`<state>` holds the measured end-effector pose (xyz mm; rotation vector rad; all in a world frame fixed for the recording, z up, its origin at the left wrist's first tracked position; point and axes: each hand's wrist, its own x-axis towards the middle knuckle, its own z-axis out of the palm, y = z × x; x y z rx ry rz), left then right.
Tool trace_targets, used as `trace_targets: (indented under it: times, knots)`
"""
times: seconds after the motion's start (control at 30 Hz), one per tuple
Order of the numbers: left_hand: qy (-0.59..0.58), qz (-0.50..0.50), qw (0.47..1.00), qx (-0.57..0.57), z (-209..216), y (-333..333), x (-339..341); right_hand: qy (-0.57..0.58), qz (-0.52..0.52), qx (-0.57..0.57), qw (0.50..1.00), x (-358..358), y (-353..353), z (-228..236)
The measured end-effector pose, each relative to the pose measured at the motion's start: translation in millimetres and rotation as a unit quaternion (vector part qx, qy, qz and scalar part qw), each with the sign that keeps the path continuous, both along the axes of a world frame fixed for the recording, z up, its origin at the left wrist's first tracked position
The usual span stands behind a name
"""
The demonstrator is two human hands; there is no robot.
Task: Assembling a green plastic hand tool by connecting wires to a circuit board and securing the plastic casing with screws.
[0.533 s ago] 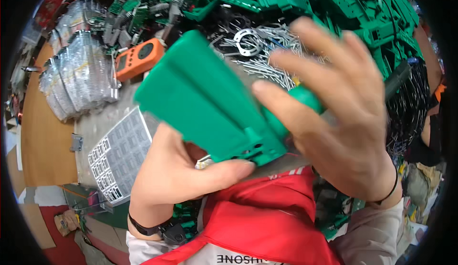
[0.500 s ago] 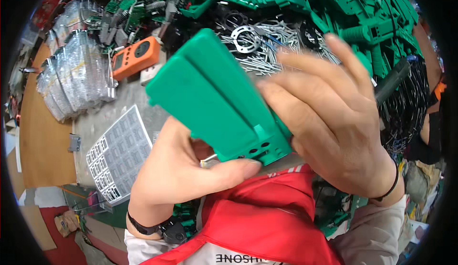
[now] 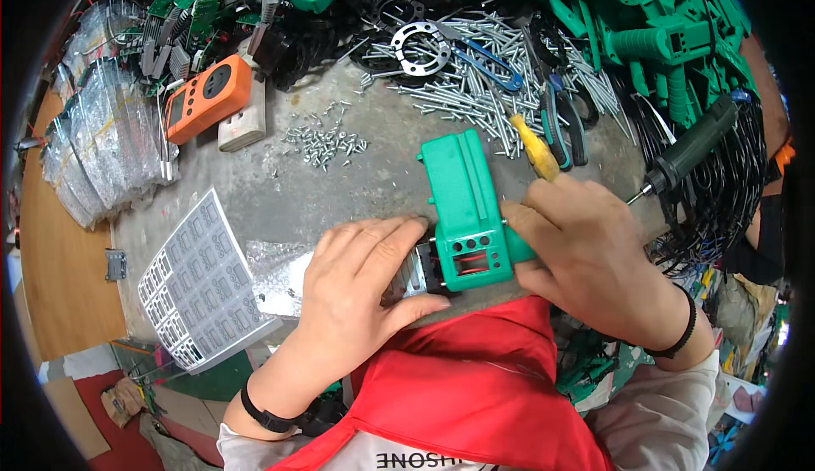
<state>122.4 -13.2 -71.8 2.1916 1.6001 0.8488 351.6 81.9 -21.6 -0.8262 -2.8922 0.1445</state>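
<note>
in the head view, a green plastic housing (image 3: 463,178) lies at the near edge of the grey workbench (image 3: 272,195), about midway along, close against the red apron (image 3: 475,369). the left hand (image 3: 352,271) has its fingers bent over a silver metal part (image 3: 414,274) at the housing's left side, clamped on it with the thumb on the near side. the right hand (image 3: 586,255) is clamped round the green handle (image 3: 519,249). bare room stretches left of the housing, up to the heap of small screws (image 3: 324,143) and across to the label sheet (image 3: 204,280), which overhangs the near left corner. the right is tighter: a yellow-handled screwdriver (image 3: 533,144) lies just beyond the right hand, and an electric screwdriver (image 3: 692,148) points its bit toward the knuckles.
</note>
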Motion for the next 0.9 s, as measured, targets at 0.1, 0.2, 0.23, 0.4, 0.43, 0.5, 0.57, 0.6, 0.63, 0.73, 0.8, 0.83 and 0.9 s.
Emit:
trace_targets:
  times: [0.1,0.2,0.23,0.4,0.43,0.5,0.57,0.6,0.63,0.73,0.8,0.83,0.9]
  knots:
    - [0.008,-0.008,1.000,0.000,0,2,0,-0.008,0.013,-0.043,0.999,-1,2,-6]
    - [0.021,-0.027,0.999,0.034,5,6,1,0.006,0.000,-0.011,1.000,1,-1,-13]
    - [0.030,-0.033,0.997,0.064,10,10,5,0.046,0.015,-0.001,0.999,3,-2,-17]
    - [0.218,-0.176,0.960,-0.009,29,33,24,0.030,0.006,0.023,0.999,15,-6,-20]
    - [0.214,-0.188,0.959,0.009,25,31,23,0.077,-0.003,-0.024,0.997,22,-2,-13]
    - [0.200,-0.147,0.968,0.042,13,25,19,0.206,-0.074,-0.029,0.975,47,14,-8]
    - [0.172,-0.148,0.972,0.067,7,22,20,0.332,-0.314,0.105,0.883,93,30,-8]
    - [0.148,-0.144,0.976,0.072,7,21,21,0.347,-0.452,0.134,0.811,115,34,-14]
    - [0.147,-0.148,0.975,0.079,7,21,23,0.318,-0.547,0.118,0.765,134,39,-24]
    - [0.124,-0.135,0.980,0.074,8,22,23,0.348,-0.599,0.055,0.719,134,54,-31]
    - [0.118,-0.137,0.981,0.076,8,22,23,0.395,-0.602,0.061,0.691,132,70,-33]
    - [0.110,-0.133,0.982,0.076,8,21,22,0.454,-0.570,0.070,0.681,137,77,-45]
    - [0.101,-0.127,0.985,0.061,8,21,20,0.584,-0.471,0.063,0.658,142,77,-56]
